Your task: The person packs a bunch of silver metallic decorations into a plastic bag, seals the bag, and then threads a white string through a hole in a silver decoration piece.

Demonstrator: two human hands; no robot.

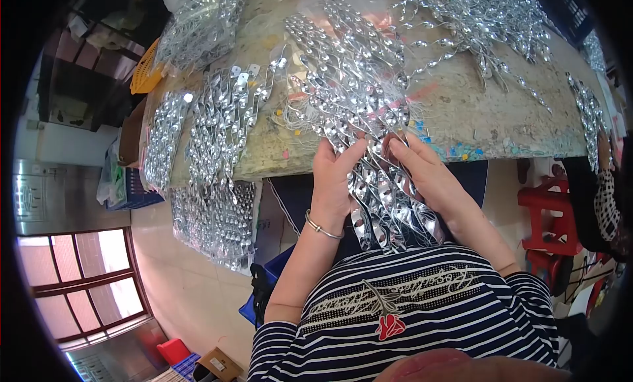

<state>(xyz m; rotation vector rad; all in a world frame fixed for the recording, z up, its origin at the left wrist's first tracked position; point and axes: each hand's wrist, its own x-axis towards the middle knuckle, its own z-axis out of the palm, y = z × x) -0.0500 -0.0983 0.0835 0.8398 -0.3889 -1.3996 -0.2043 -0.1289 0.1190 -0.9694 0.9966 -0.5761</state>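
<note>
A bundle of silver twisted strips (pixel 356 72) runs down the table in front of me, and its lower ends hang over the edge towards my lap. My left hand (pixel 334 174) is closed on the left side of this bundle, thumb on top, with a bangle on the wrist. On the right side, my right hand (pixel 425 165) grips the same strips between thumb and fingers. The undersides of both hands' fingers are hidden behind the strips. Thin pale threads (pixel 402 95) lie beside the bundle.
More silver strips lie in a pile (pixel 481 19) at the back right and hang at the left edge (pixel 224 111). A clear plastic bag (pixel 201 29) of strips stands back left. Another person's patterned sleeve (pixel 606 197) and a red stool (pixel 550 214) are at the right.
</note>
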